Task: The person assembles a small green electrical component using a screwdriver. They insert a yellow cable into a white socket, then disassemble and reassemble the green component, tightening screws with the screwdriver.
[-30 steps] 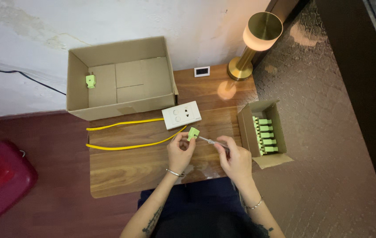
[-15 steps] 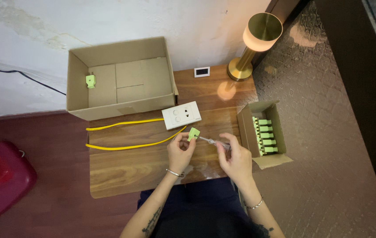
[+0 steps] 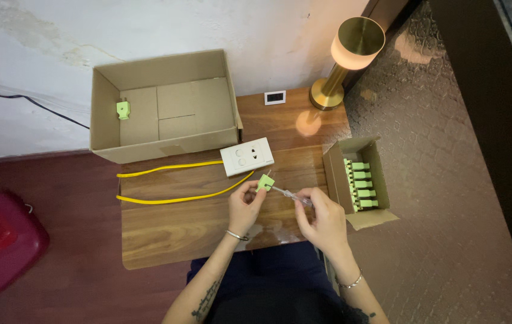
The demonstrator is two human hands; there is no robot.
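1. Low in the middle of the frame, the left hand (image 3: 245,204) pinches a small green plug (image 3: 264,182) between its fingertips. The fingers are closed tight on it.
2. Just to the right, the right hand (image 3: 322,217) is curled shut around a thin screwdriver (image 3: 289,194). Its tip points left and meets the plug.
3. The plug looks light, hard and a bit smooth, so it could slip or turn. It seems best held by its flat sides, away from the metal pins.
4. Both hands float over a wooden table (image 3: 166,234).
5. A yellow wire (image 3: 172,198) lies on the table to the left of the hands, bent in a long loop.
6. A white socket plate (image 3: 247,156) sits just above the hands, touching the wire.
7. At the right of the frame, a small cardboard box (image 3: 335,180) holds a row of more green plugs (image 3: 359,185).
8. In the upper left, a big cardboard box (image 3: 166,144) has one green plug (image 3: 123,109) inside.
9. Farthest off, at the top, stands a gold lamp (image 3: 352,51), with a little white gadget (image 3: 274,97) near its foot.
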